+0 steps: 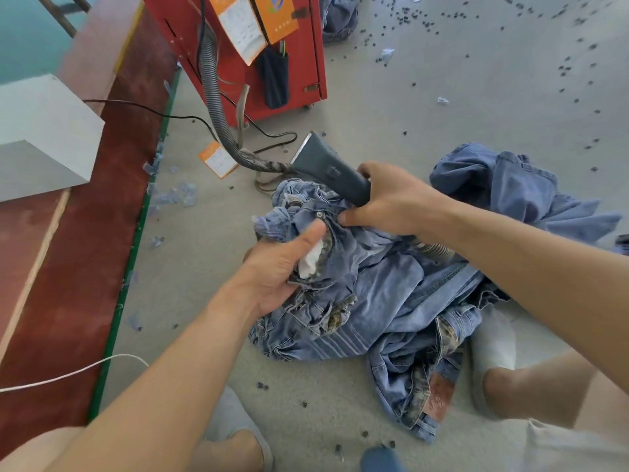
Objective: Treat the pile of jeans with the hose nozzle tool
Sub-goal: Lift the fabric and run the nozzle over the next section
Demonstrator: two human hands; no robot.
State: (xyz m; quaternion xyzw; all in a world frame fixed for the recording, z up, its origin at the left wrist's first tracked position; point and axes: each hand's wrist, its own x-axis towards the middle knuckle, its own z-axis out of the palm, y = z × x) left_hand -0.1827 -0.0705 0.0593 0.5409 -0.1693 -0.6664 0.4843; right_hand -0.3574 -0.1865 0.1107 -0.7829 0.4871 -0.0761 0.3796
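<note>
Grey concrete floor [442, 97]; crumpled blue jeans pile [391, 301] before me. My left hand [275, 270] pinches a waistband, right hand [391, 199] grips the dark-grey flat-mouthed plastic nozzle [323, 161], lifted above the pile. The ribbed grey hose [214, 97] could snag.

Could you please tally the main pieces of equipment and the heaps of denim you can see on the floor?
Hose nozzle tool: 1
Corrugated hose: 1
Red machine: 1
Denim heaps: 2, near and far
Total: 5
</note>
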